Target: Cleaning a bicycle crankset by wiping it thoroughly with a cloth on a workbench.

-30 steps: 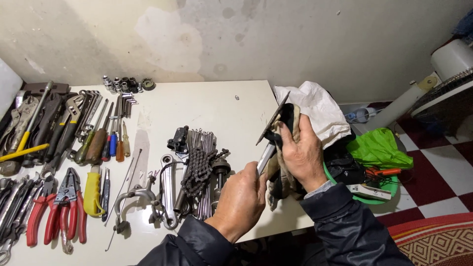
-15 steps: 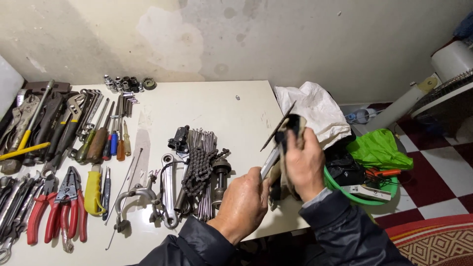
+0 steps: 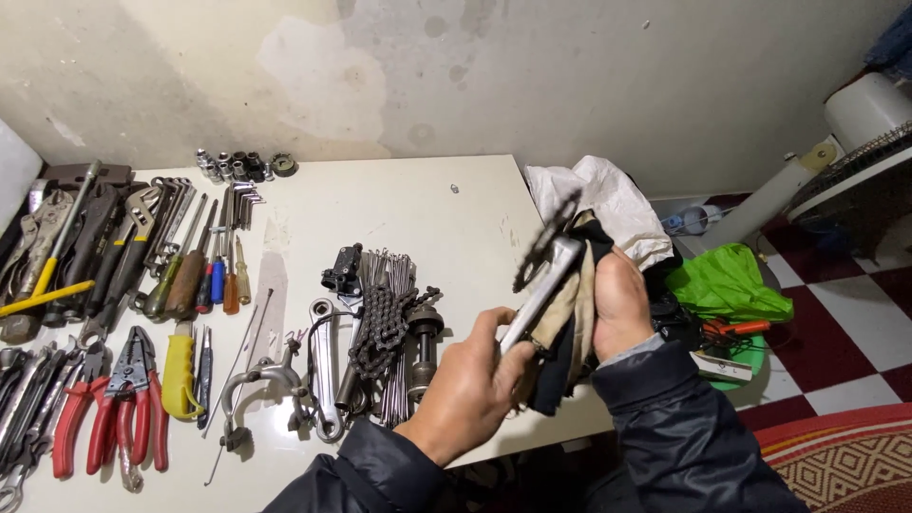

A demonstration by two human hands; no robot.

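Observation:
My left hand (image 3: 472,388) grips the lower end of a silver bicycle crank arm (image 3: 540,293) whose dark chainring end points up and away. My right hand (image 3: 619,302) presses a dirty cloth (image 3: 566,342) against the side of the crank. Both hands are over the right edge of the white table (image 3: 418,204). A bicycle chain (image 3: 380,328), a bundle of spokes and a second crank arm (image 3: 323,366) lie on the table just left of my left hand.
Pliers with red handles (image 3: 114,418), screwdrivers (image 3: 204,275), wrenches (image 3: 104,247) and sockets (image 3: 233,163) fill the table's left side. A white bag (image 3: 608,204) lies at the right edge. Beyond it are a green bag (image 3: 727,285) and a fan base (image 3: 855,161) on checkered floor.
The crank and cloth have shifted a little in my hands; the right hand has slid along the crank with the cloth. The tools on the table have not moved.

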